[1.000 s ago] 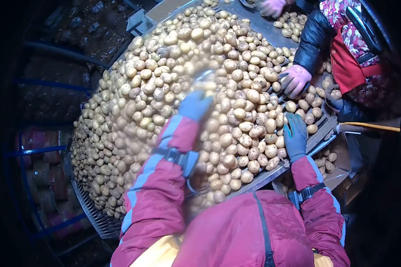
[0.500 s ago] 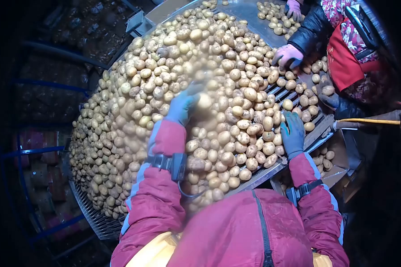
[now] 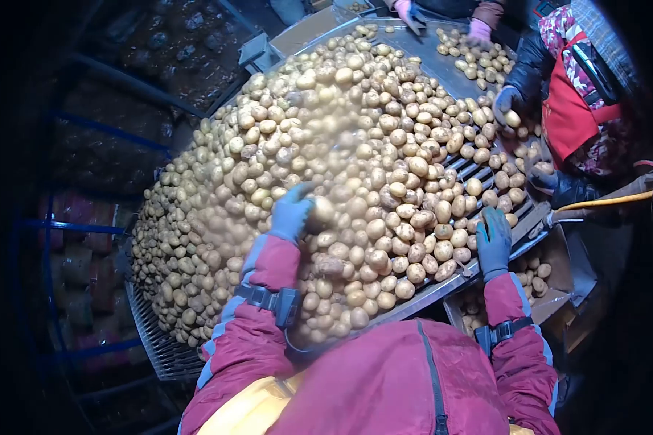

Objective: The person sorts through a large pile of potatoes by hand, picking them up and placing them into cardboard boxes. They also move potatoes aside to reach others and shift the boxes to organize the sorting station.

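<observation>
Nearest the maroon jacket (image 3: 384,384), the grey metal rim (image 3: 421,299) of the sorting table is lined with potatoes. By the blue-grey gloved left hand (image 3: 292,212), a single pale oval potato (image 3: 321,210) appears to be held in curled fingers, over the broad heap of yellowish, soil-marked potatoes (image 3: 355,181). The blue-grey gloved right hand (image 3: 493,243) is laid near the rim against potatoes, fingers close together; whether anything is gripped cannot be told. Loose potatoes could be sent over the low rim if the slope were disturbed; the held one could be dropped through a slack grip.

Beneath, dark metal slats (image 3: 468,170) are exposed. Farther off, a co-worker in a red apron (image 3: 567,109) is seen, then smooth grey metal (image 3: 424,54); the room beyond is poorly lit.
</observation>
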